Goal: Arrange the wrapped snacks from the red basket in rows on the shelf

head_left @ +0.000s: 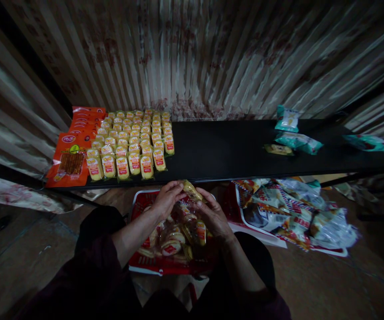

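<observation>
Above a red basket (178,268), a small yellow wrapped snack cake (192,190) is held between my two hands. My left hand (168,200) pinches its upper left end with the fingertips. My right hand (212,214) is closed on its lower right side, thumb and fingers around the wrapper. Below them, the basket between my knees holds more packaged cakes (173,242) in clear and yellow wrappers. Beyond my left hand, rows of wrapped yellow cakes (128,144) stand close together on the black shelf (211,149).
Orange snack packets (70,153) overlap at the shelf's left end. Toward its right lie teal packets (298,142) and a single yellow-wrapped piece (280,150). A second basket (331,251), heaped with white bags (298,213), sits on the floor at right. Pleated curtain (192,58) hangs behind.
</observation>
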`<state>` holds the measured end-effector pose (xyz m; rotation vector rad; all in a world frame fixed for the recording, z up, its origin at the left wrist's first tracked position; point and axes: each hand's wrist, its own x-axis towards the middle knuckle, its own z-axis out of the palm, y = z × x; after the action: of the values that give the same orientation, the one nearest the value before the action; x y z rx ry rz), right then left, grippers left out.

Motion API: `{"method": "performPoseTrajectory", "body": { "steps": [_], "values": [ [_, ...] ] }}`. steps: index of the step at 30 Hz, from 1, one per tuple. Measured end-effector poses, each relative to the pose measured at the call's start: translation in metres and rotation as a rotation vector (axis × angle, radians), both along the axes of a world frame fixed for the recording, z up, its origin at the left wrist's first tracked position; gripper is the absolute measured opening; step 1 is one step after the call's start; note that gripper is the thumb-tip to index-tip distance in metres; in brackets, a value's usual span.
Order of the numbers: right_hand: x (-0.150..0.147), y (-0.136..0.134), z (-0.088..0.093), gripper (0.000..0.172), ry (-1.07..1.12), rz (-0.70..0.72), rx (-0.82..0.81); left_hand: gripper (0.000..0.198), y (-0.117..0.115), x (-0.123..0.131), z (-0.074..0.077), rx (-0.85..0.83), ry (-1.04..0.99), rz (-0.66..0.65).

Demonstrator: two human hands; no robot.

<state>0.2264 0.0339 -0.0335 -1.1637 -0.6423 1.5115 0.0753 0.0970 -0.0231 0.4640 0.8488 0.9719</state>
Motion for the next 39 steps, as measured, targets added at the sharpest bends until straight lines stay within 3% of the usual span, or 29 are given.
{"method": "performPoseTrajectory", "body": {
  "steps": [8,11,16,25,29,35,39],
  "values": [
    [0.001,0.000,-0.006,0.048,-0.043,-0.024,0.041,0.012,0.000,0.000,-0.001,-0.020,-0.041,0.004],
    [-0.001,-0.001,-0.009,0.039,-0.097,-0.038,0.095,0.010,-0.001,0.000,0.000,-0.035,-0.058,0.028],
    [-0.004,-0.001,-0.011,0.026,-0.358,-0.083,0.277,0.016,-0.002,0.000,0.005,-0.078,-0.110,-0.018],
    [-0.009,-0.002,-0.019,0.025,-0.829,-0.110,0.553,0.023,-0.005,-0.001,0.009,-0.012,-0.097,-0.068],
    [-0.012,-0.006,-0.018,0.030,-0.815,-0.088,0.513,0.031,-0.004,-0.002,0.008,-0.019,-0.063,-0.059],
    [-0.017,-0.009,-0.021,0.038,-0.574,-0.145,0.268,0.031,-0.001,-0.003,0.001,0.029,-0.026,-0.047],
    [-0.019,-0.007,-0.021,0.041,-0.465,-0.127,0.193,0.031,0.001,-0.001,-0.002,0.032,0.003,-0.036]
  ]
}}
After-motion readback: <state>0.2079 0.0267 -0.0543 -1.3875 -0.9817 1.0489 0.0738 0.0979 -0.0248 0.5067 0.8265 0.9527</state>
